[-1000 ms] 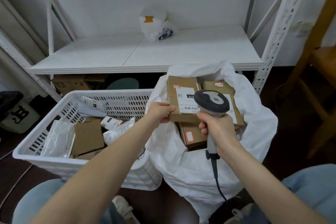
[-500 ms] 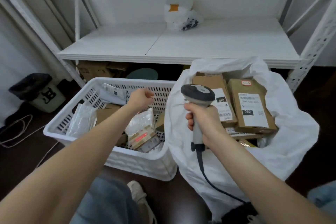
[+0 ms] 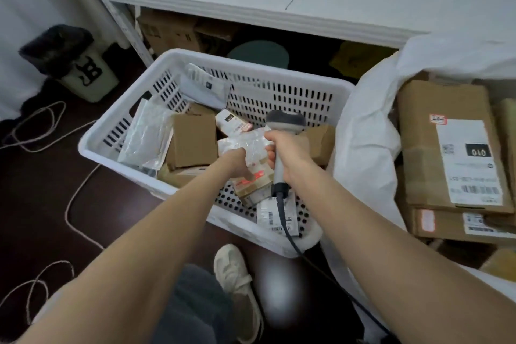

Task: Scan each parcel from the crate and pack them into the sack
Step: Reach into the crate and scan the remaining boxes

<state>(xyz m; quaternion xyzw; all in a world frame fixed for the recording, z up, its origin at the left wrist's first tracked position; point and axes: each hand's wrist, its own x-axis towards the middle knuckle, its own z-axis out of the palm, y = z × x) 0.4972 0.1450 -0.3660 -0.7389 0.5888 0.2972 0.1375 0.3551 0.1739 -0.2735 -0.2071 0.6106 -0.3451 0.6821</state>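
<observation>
Parcels [image 3: 192, 139] are left in the crate [image 3: 265, 71] in some number: brown boxes, a clear bag [image 3: 145, 137] at 9 o'clock, labelled packets against the 12 o'clock wall. Several cardboard boxes [image 3: 441, 131] are already stacked in the sack [image 3: 363, 134], at 3 o'clock from the crate. A bubble-wrapped parcel [image 3: 251, 142] toward 4 o'clock inside the crate is gripped by the left hand [image 3: 237, 159], fingers curled over it. The scanner [image 3: 284, 123] is held just above it, its handle wrapped by the right hand [image 3: 287, 153]. This parcel is judged not yet scanned, and the task about midway.
</observation>
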